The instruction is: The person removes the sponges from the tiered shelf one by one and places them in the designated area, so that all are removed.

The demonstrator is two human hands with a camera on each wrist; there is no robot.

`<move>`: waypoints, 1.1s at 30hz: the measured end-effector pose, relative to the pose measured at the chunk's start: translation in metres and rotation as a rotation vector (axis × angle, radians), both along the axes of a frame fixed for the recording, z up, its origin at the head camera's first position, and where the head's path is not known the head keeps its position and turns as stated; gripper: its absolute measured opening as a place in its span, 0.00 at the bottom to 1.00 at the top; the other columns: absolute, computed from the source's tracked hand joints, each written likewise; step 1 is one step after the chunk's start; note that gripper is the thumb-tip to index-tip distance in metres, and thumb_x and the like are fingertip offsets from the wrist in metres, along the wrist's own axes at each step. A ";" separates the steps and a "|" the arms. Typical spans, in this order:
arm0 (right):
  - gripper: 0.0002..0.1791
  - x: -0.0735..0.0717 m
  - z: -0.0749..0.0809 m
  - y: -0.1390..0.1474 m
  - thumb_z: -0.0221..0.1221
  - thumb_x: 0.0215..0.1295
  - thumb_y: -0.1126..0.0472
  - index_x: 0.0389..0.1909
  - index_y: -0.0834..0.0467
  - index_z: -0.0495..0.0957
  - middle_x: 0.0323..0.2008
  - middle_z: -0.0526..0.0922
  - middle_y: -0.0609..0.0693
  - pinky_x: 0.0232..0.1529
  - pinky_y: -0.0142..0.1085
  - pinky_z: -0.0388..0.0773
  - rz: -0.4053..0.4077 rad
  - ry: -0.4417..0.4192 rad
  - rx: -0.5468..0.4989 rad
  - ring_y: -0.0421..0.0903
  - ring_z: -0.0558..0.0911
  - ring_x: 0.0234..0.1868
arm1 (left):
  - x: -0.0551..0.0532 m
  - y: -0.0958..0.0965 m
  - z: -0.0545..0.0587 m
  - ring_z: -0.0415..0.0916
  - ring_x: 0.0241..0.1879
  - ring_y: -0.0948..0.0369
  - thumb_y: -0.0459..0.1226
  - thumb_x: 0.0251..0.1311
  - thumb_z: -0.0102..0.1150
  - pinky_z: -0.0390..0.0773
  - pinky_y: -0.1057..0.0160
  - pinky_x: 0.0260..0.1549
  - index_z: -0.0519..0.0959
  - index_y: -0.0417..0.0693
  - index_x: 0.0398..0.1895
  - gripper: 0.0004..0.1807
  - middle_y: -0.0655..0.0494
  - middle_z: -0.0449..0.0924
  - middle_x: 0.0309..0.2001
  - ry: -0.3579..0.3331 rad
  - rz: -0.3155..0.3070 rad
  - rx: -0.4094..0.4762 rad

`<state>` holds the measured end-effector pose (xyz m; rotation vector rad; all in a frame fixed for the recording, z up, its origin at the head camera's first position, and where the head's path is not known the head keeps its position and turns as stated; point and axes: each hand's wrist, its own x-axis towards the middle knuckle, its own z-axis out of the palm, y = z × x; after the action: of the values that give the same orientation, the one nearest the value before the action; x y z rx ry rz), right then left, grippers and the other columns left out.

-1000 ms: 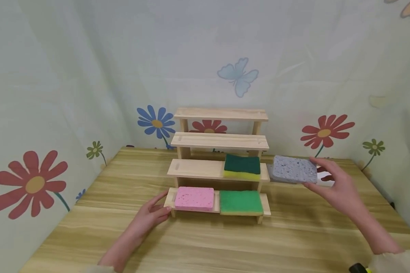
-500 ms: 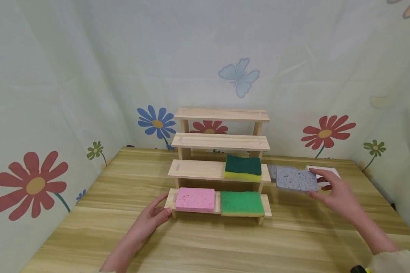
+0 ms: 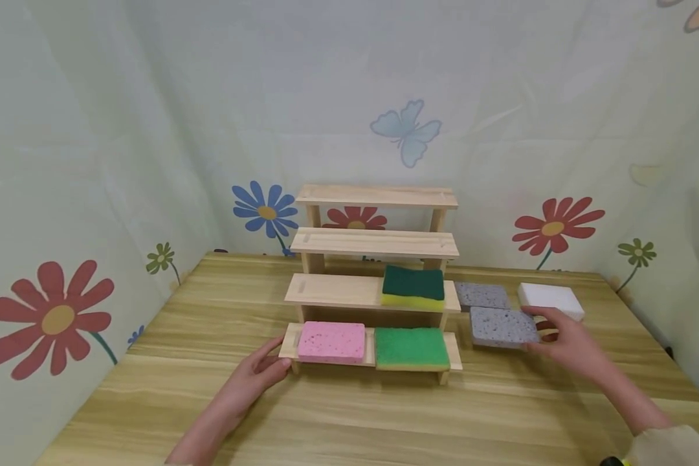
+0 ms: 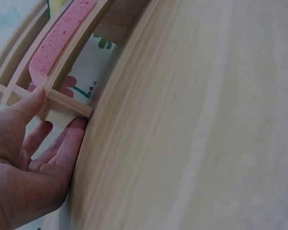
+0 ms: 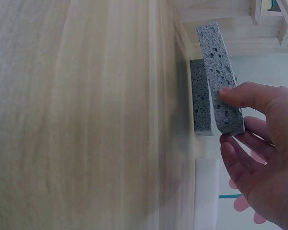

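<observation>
My right hand (image 3: pixel 567 340) pinches the right end of a speckled grey sponge (image 3: pixel 503 327), thumb on the near side and fingers on the far side. In the right wrist view this held sponge (image 5: pixel 221 76) overlaps a second grey sponge (image 5: pixel 200 96) behind it, which lies on the table beside the rack (image 3: pixel 482 296). My left hand (image 3: pixel 250 382) holds the left end of the lowest step of a wooden tiered rack (image 3: pixel 332 288); in the left wrist view the thumb lies against the step's end and fingertips reach its leg. A pink sponge (image 3: pixel 331 341) and a green sponge (image 3: pixel 411 348) sit on that step.
A dark green and yellow scouring sponge (image 3: pixel 413 287) lies at the right of the second step. A white sponge block (image 3: pixel 550 299) stands on the table behind my right hand. A black and yellow object (image 3: pixel 613 461) shows at the bottom edge. A flowered curtain (image 3: pixel 349 97) hangs behind.
My right hand has lowered the grey sponge toward the table and nearer to me, uncovering the second grey sponge and the white block. My left hand stays at the rack.
</observation>
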<state>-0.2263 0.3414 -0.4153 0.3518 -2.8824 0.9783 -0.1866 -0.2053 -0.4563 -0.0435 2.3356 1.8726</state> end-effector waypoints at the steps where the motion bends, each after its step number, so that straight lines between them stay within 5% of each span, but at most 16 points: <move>1: 0.39 -0.001 -0.001 0.000 0.71 0.55 0.61 0.66 0.69 0.67 0.60 0.72 0.70 0.46 0.47 0.86 0.003 -0.010 -0.004 0.63 0.79 0.53 | 0.000 -0.001 0.000 0.77 0.57 0.55 0.43 0.65 0.62 0.80 0.61 0.58 0.61 0.51 0.75 0.37 0.39 0.78 0.59 -0.003 -0.009 0.017; 11: 0.38 -0.003 -0.011 0.006 0.71 0.55 0.57 0.65 0.67 0.69 0.58 0.74 0.70 0.45 0.47 0.86 0.042 -0.091 0.005 0.59 0.81 0.50 | -0.002 -0.004 -0.003 0.75 0.60 0.54 0.41 0.69 0.58 0.80 0.60 0.62 0.57 0.47 0.77 0.36 0.35 0.73 0.63 -0.016 -0.059 0.096; 18: 0.37 -0.004 -0.019 0.003 0.73 0.54 0.57 0.63 0.66 0.71 0.56 0.77 0.67 0.41 0.37 0.85 0.069 -0.102 -0.003 0.55 0.81 0.49 | -0.002 -0.008 -0.005 0.75 0.60 0.56 0.41 0.69 0.57 0.79 0.63 0.62 0.53 0.46 0.78 0.38 0.32 0.68 0.66 -0.041 -0.092 0.136; 33: 0.39 -0.008 -0.019 0.001 0.73 0.53 0.56 0.64 0.67 0.69 0.55 0.78 0.67 0.41 0.33 0.84 0.133 -0.156 -0.019 0.56 0.81 0.50 | -0.004 -0.011 -0.005 0.73 0.63 0.52 0.43 0.71 0.54 0.77 0.63 0.64 0.52 0.45 0.78 0.38 0.31 0.65 0.69 -0.052 -0.108 0.139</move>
<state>-0.2341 0.3425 -0.4344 0.4930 -3.0196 1.0995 -0.1903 -0.2160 -0.4612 0.0476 2.1236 1.9508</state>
